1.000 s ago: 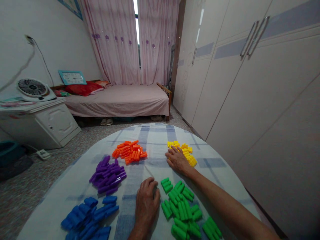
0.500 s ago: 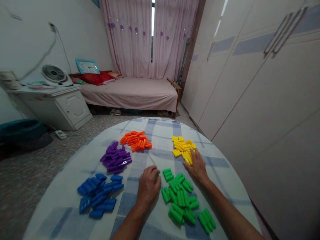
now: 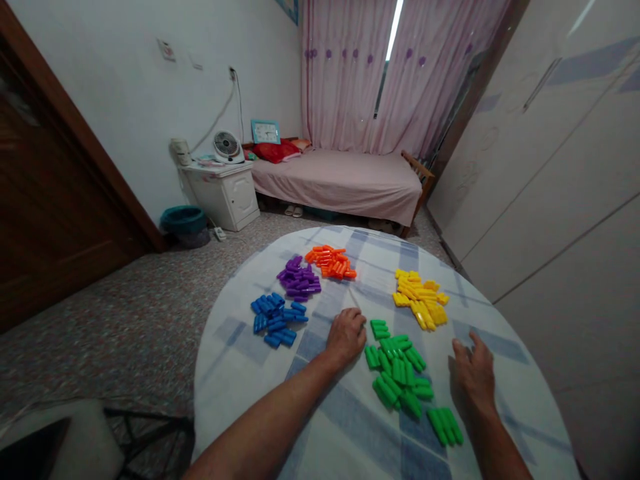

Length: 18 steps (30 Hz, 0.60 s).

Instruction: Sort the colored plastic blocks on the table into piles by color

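My left hand (image 3: pixel 347 335) rests on the table in loosely curled shape, with nothing visible in its fingers. Close to its right lies a heap of green plastic pieces (image 3: pixel 400 367), each like several short tubes side by side. My right hand (image 3: pixel 475 372) is just above or on the cloth right of the green heap, fingers apart and holding nothing. Ahead and left of it are similar yellow pieces (image 3: pixel 423 300). Farther left are piles of orange pieces (image 3: pixel 333 262), purple pieces (image 3: pixel 299 279) and blue pieces (image 3: pixel 277 320).
A checked cloth covers the round table (image 3: pixel 320 413). Beyond it stand a bed (image 3: pixel 340 177) and a white cabinet (image 3: pixel 243 197) with a fan (image 3: pixel 227 145). A bin (image 3: pixel 185 223) is on the floor. Tall wardrobe doors (image 3: pixel 540 167) rise at the right; a wooden door (image 3: pixel 55 187) is at the left.
My right hand has drawn back from the yellow pieces toward me and to the right. My left hand stays beside the green pieces. The view has swung left and tilted.
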Available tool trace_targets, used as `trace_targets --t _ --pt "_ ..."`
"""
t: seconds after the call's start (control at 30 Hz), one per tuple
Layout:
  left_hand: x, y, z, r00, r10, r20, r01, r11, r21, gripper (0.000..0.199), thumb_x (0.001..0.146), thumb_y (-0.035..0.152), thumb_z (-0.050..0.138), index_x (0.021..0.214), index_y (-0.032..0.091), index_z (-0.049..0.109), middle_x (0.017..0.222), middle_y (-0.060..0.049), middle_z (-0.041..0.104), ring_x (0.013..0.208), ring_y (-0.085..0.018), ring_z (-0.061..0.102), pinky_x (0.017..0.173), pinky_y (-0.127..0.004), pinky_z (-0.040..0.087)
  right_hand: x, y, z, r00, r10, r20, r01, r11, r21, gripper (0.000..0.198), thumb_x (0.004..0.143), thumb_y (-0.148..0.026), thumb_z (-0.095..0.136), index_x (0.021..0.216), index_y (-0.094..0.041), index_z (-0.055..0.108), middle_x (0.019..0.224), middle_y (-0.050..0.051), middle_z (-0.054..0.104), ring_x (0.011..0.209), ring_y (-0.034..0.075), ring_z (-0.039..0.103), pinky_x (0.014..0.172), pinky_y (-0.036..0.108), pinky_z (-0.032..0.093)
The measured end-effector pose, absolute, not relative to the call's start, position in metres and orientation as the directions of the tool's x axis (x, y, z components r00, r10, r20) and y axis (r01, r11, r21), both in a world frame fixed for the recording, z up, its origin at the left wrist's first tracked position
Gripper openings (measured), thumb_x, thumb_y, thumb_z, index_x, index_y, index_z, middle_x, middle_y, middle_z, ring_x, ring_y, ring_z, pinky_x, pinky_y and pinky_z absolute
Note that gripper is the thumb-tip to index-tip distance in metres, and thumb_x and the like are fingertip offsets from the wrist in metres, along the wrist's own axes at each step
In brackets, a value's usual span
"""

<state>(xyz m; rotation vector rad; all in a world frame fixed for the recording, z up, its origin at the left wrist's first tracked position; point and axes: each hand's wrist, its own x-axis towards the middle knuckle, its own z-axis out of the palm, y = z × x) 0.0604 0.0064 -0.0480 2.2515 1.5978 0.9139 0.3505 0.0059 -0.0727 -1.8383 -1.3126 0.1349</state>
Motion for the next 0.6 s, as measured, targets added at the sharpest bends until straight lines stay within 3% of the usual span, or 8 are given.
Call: trace_targets --t 0.17,0.27,0.43,0.5,0.6 --pt "0.056 -0.016 -0.044 0.332 0.89 0.312 0.8 -0.441 0.407 0.032 0.082 0.018 0.05 0.113 0.019 0.057 0.127 -0.01 0.052 0.119 -0.022 0.045 0.103 -0.039 0.037 0.331 -0.006 -0.061 0.495 0.795 0.35 0.717 -0.147 -0.681 0.059 0.08 -0.048 0.038 0.126 -0.012 0.05 0.113 0.015 0.053 0.095 0.026 0.053 0.087 0.042 0.041" --pt "0.029 -0.034 -0.033 0.437 0.846 0.305 0.737 -0.532 0.417 0.024 0.081 0.021 0.053 0.102 0.021 0.062 0.118 -0.007 0.059 0.11 -0.02 0.054 0.096 -0.035 0.044 0.33 -0.005 -0.059 0.511 0.779 0.363 0.707 -0.141 -0.693 0.057 0.08 -0.045 0.037 0.123 -0.012 0.053 0.108 0.014 0.054 0.093 0.025 0.052 0.085 0.041 0.041" --pt "-0.071 -0.042 -0.015 0.091 0.808 0.582 0.844 -0.373 0.386 0.024 0.087 0.024 0.045 0.102 0.02 0.063 0.118 -0.008 0.059 0.113 -0.021 0.052 0.099 -0.04 0.041 0.333 -0.005 -0.062 0.527 0.778 0.342 0.687 -0.153 -0.71 0.055 0.078 -0.042 0.038 0.12 -0.012 0.057 0.102 0.012 0.056 0.087 0.023 0.053 0.083 0.038 0.041" --pt "-0.114 -0.038 -0.015 -0.067 0.791 0.608 0.887 -0.231 0.399 0.028 0.088 0.032 0.044 0.105 0.02 0.063 0.12 -0.009 0.057 0.114 -0.023 0.051 0.101 -0.042 0.039 0.334 -0.004 -0.063 0.514 0.782 0.352 0.702 -0.148 -0.696 0.054 0.077 -0.041 0.039 0.118 -0.012 0.058 0.102 0.012 0.057 0.088 0.024 0.053 0.083 0.039 0.041" --pt "-0.157 -0.029 -0.022 -0.189 0.841 0.507 0.879 -0.086 0.47 0.038 0.088 0.043 0.042 0.11 0.019 0.062 0.124 -0.01 0.055 0.118 -0.025 0.048 0.103 -0.044 0.038 0.334 -0.002 -0.064 0.494 0.788 0.369 0.721 -0.133 -0.68 0.053 0.076 -0.04 0.038 0.116 -0.011 0.059 0.103 0.013 0.059 0.09 0.025 0.053 0.083 0.039 0.041"
